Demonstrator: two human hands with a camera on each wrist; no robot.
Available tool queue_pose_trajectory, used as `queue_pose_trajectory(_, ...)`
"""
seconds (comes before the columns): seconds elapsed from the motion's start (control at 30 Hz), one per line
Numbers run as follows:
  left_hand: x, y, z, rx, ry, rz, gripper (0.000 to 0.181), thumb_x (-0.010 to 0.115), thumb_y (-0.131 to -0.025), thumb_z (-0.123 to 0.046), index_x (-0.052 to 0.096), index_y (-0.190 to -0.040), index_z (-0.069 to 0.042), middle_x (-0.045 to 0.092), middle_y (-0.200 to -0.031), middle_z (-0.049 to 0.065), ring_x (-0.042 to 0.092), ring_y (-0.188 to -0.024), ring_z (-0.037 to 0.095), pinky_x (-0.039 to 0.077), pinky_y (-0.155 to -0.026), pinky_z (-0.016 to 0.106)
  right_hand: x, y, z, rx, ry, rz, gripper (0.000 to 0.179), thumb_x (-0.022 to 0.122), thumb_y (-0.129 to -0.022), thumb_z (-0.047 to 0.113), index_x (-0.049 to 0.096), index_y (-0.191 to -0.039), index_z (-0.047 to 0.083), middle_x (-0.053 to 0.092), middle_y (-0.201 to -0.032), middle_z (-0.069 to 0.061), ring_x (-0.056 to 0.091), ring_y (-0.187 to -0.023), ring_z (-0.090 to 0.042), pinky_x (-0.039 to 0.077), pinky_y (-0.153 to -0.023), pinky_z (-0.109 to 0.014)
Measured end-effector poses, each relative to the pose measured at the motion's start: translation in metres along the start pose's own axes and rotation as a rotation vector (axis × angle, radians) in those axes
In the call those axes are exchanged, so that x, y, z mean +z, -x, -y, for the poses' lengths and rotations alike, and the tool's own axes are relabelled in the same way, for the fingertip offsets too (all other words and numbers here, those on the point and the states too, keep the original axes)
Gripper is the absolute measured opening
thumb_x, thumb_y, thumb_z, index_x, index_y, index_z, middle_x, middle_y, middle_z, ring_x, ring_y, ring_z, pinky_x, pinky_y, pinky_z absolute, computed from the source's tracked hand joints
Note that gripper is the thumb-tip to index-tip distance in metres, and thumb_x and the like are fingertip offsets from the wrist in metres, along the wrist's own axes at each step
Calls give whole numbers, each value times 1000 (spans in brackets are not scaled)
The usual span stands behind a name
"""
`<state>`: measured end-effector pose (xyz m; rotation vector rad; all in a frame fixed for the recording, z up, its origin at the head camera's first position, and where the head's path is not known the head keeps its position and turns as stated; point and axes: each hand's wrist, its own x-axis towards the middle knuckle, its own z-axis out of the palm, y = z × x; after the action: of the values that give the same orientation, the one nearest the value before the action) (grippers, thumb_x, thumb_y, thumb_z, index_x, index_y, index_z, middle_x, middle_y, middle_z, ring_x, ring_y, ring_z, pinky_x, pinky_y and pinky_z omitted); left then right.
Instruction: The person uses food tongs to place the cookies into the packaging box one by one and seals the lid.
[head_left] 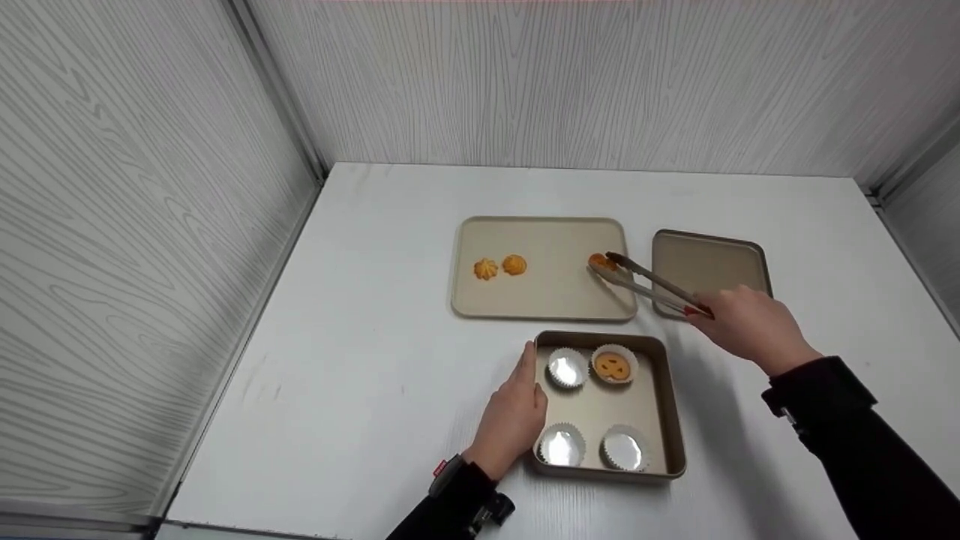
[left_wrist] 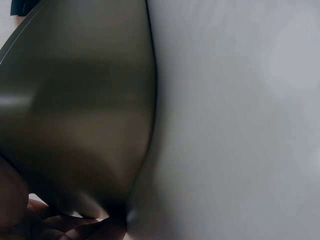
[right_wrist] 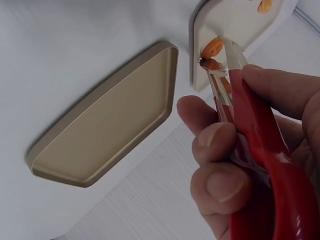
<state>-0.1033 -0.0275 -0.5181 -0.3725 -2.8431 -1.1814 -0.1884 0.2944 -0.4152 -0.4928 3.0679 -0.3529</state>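
Observation:
My right hand (head_left: 754,326) grips red-handled tongs (right_wrist: 255,130). Their tips stand either side of an orange-brown cookie (head_left: 598,260) at the right end of a large beige baking tray (head_left: 555,300). Two swirled golden cookies (head_left: 500,267) lie on that tray's left part. My left hand (head_left: 510,420) holds the left wall of a deep square baking pan (head_left: 671,420), thumb at the rim and fingers along the outside. Inside the pan stand several shiny-bottomed white paper cups (head_left: 568,367); the back right one contains a pretzel-shaped cookie (head_left: 612,367).
A smaller beige tray (right_wrist: 110,115) lies to the right of the large one, partly behind my right hand in the head view. Everything stands on a white table (head_left: 337,360), with wood-grain panels (head_left: 525,90) behind and at the sides.

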Motion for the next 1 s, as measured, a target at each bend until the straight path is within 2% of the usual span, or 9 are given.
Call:
queue_pose_trajectory(0.17,0,0,-1,-2,1,4,64,48,-100,-4,25,-159,6,49,-152,23,64,-81,28,56,-81,43,0,0,1,21,-23,22,24,68,-97,25,59,-77,16,51,-62,4,46,-59,-19,34,-51,-35)
queue_pose_trajectory(0.33,0,0,-1,2,-9,3,62,47,-99,-2,27,-158,7,48,-152,23,65,-87,28,56,-81,43,0,0,1,21,-26,24,28,67,-97,24,55,-73,16,48,-61,3,45,-59,-19,32,-51,-34)
queue_pose_trajectory(0.63,-1,-1,-2,-14,-13,3,63,48,-100,-4,25,-159,6,47,-153,23,65,-81,30,56,-79,43,8,1,1,-13,-35,-16,18,69,-95,21,62,-79,17,53,-63,5,48,-61,-20,35,-52,-35)
queue_pose_trajectory(0.83,-1,-1,-1,-11,-6,2,64,47,-100,-4,25,-159,6,46,-154,23,65,-80,31,56,-80,45,9,2,-1,-24,-24,-30,18,70,-95,21,63,-79,17,54,-63,6,49,-60,-20,36,-51,-36)
queue_pose_trajectory(0.93,-1,-1,-1,-10,-4,3,64,48,-100,-4,25,-159,6,47,-154,23,65,-81,30,57,-81,44,10,2,-2,-33,-21,-44,18,71,-95,20,63,-79,17,55,-63,5,49,-59,-19,36,-51,-36)
queue_pose_trajectory(1.0,-1,-1,-1,-8,-7,6,64,48,-100,-5,25,-159,6,47,-154,23,66,-87,31,56,-84,44,11,3,-3,-39,-16,-57,17,71,-95,20,64,-80,17,55,-63,6,48,-59,-19,36,-51,-36)
